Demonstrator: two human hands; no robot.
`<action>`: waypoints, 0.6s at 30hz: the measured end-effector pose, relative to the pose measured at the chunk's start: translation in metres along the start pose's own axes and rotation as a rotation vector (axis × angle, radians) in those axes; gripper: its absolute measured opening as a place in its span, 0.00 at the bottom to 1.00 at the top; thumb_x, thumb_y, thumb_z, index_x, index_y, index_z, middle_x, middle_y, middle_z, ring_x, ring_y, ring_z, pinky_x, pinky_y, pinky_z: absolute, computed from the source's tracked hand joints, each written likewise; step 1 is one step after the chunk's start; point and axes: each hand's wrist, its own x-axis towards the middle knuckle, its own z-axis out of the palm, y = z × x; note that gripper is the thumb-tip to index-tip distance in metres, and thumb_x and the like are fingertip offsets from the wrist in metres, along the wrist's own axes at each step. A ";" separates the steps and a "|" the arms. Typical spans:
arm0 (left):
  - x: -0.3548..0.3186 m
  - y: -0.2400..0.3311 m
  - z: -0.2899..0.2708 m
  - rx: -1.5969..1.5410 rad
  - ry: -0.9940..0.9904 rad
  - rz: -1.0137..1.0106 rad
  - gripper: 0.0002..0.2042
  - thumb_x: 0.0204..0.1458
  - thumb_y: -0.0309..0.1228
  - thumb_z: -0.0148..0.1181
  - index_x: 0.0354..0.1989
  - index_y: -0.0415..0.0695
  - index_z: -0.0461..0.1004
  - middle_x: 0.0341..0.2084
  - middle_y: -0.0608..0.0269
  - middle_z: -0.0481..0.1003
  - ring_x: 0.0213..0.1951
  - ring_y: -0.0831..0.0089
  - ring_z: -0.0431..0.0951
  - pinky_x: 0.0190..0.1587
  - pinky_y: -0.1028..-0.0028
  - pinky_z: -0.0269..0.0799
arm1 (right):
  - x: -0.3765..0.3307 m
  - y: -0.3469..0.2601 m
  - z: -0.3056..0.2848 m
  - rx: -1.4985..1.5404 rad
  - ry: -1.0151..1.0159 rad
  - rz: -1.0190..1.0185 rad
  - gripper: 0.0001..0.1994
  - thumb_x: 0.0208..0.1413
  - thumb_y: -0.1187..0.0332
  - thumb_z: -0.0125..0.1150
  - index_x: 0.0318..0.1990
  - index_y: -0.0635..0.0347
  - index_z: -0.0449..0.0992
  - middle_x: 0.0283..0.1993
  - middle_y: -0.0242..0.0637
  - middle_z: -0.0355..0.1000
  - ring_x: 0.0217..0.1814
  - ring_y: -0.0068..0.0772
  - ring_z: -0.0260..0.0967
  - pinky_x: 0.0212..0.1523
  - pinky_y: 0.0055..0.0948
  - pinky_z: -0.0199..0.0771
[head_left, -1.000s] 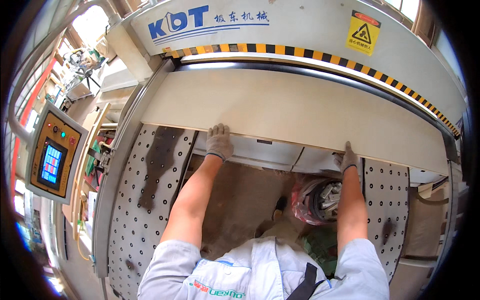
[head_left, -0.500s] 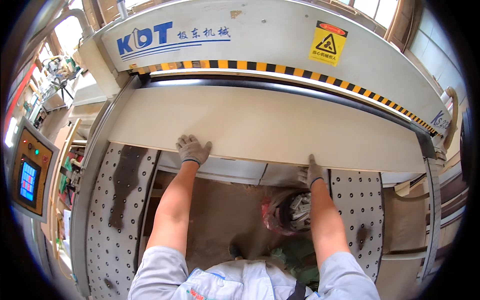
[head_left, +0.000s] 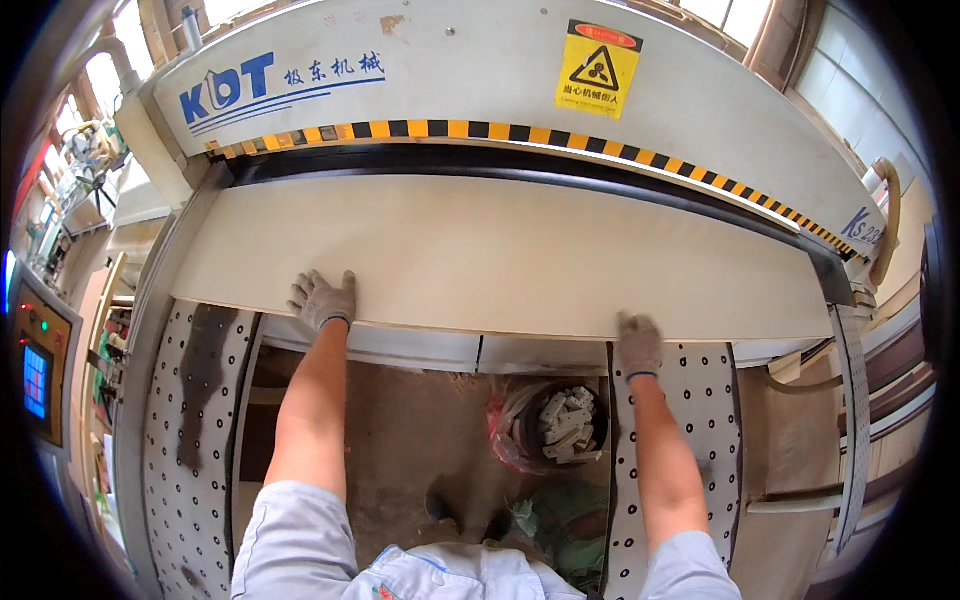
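Windows are cut off above; left hand spread on board; right hand at its edge, grip unclear.

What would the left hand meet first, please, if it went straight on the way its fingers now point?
The left hand lies on the pale board; going on across it, it would probably first meet the black bar beyond the far edge, though the bar's height is hard to judge.
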 end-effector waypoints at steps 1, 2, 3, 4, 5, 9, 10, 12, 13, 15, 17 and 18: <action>0.004 -0.015 0.000 0.012 0.020 -0.035 0.48 0.60 0.70 0.49 0.81 0.50 0.53 0.82 0.59 0.48 0.82 0.60 0.41 0.81 0.51 0.33 | 0.007 -0.039 -0.042 0.153 -0.016 0.284 0.27 0.65 0.47 0.65 0.58 0.63 0.77 0.53 0.45 0.81 0.57 0.50 0.79 0.62 0.46 0.75; 0.005 -0.016 -0.002 0.001 0.026 -0.034 0.48 0.59 0.70 0.49 0.81 0.50 0.53 0.82 0.59 0.48 0.82 0.61 0.42 0.81 0.51 0.34 | 0.016 -0.041 -0.068 0.033 0.074 0.331 0.30 0.63 0.46 0.66 0.63 0.61 0.76 0.61 0.44 0.77 0.66 0.46 0.72 0.68 0.46 0.68; 0.003 -0.014 -0.001 0.002 0.034 -0.032 0.47 0.59 0.70 0.49 0.81 0.50 0.54 0.82 0.59 0.49 0.82 0.61 0.42 0.81 0.51 0.35 | 0.025 -0.027 -0.074 -0.080 0.153 0.383 0.34 0.62 0.44 0.67 0.67 0.58 0.74 0.69 0.43 0.73 0.75 0.43 0.65 0.74 0.46 0.62; 0.002 -0.007 0.000 0.004 0.040 -0.021 0.47 0.59 0.70 0.49 0.81 0.50 0.54 0.82 0.59 0.49 0.82 0.60 0.43 0.81 0.51 0.35 | 0.033 -0.009 -0.065 -0.046 0.221 0.494 0.36 0.62 0.41 0.65 0.68 0.58 0.74 0.72 0.43 0.69 0.78 0.43 0.60 0.77 0.49 0.57; 0.003 -0.003 0.001 0.006 0.047 -0.012 0.47 0.59 0.70 0.49 0.80 0.51 0.54 0.81 0.58 0.50 0.82 0.60 0.43 0.81 0.51 0.36 | 0.041 0.009 -0.051 -0.014 0.289 0.605 0.37 0.62 0.38 0.63 0.69 0.57 0.73 0.75 0.42 0.66 0.81 0.42 0.56 0.79 0.51 0.53; 0.015 0.004 0.011 0.021 0.086 -0.001 0.47 0.60 0.69 0.48 0.80 0.49 0.56 0.81 0.57 0.51 0.82 0.59 0.45 0.81 0.52 0.36 | 0.066 0.029 -0.022 0.013 0.256 0.706 0.44 0.59 0.34 0.63 0.74 0.55 0.69 0.84 0.39 0.51 0.89 0.38 0.35 0.83 0.59 0.41; 0.020 0.002 0.014 0.038 0.086 0.002 0.47 0.60 0.69 0.48 0.80 0.49 0.56 0.81 0.57 0.51 0.82 0.59 0.45 0.81 0.52 0.36 | 0.061 0.025 -0.015 0.004 0.241 0.703 0.43 0.58 0.34 0.63 0.73 0.55 0.69 0.84 0.39 0.52 0.88 0.40 0.37 0.83 0.58 0.41; 0.030 0.017 0.018 0.029 0.085 0.036 0.46 0.61 0.69 0.47 0.79 0.47 0.57 0.81 0.56 0.51 0.81 0.58 0.46 0.82 0.52 0.36 | 0.081 0.010 -0.020 -0.001 0.277 0.686 0.43 0.57 0.34 0.64 0.72 0.55 0.71 0.84 0.38 0.53 0.88 0.42 0.40 0.83 0.57 0.42; 0.037 0.024 0.021 0.032 0.096 0.042 0.46 0.61 0.69 0.47 0.79 0.47 0.57 0.81 0.56 0.51 0.81 0.58 0.46 0.81 0.52 0.37 | 0.092 0.007 -0.019 0.005 0.278 0.694 0.43 0.57 0.34 0.64 0.72 0.55 0.71 0.84 0.38 0.53 0.88 0.43 0.40 0.83 0.57 0.42; 0.057 0.040 0.029 0.038 0.113 0.050 0.46 0.61 0.69 0.47 0.79 0.47 0.57 0.81 0.56 0.51 0.81 0.58 0.47 0.81 0.52 0.37 | 0.110 0.003 -0.014 0.011 0.277 0.706 0.42 0.57 0.35 0.65 0.72 0.55 0.71 0.83 0.37 0.53 0.88 0.44 0.40 0.82 0.56 0.43; 0.076 0.054 0.038 0.044 0.127 0.093 0.47 0.61 0.71 0.46 0.79 0.46 0.58 0.80 0.55 0.52 0.81 0.56 0.48 0.81 0.51 0.38 | 0.128 0.001 -0.010 -0.027 0.308 0.681 0.42 0.56 0.35 0.65 0.71 0.54 0.72 0.82 0.37 0.56 0.87 0.45 0.42 0.82 0.55 0.46; 0.088 0.059 0.045 0.052 0.133 0.100 0.47 0.60 0.71 0.45 0.79 0.46 0.58 0.80 0.55 0.53 0.81 0.56 0.48 0.81 0.50 0.38 | 0.136 -0.001 -0.005 -0.047 0.313 0.668 0.41 0.56 0.35 0.65 0.71 0.54 0.73 0.81 0.37 0.57 0.86 0.45 0.44 0.81 0.55 0.47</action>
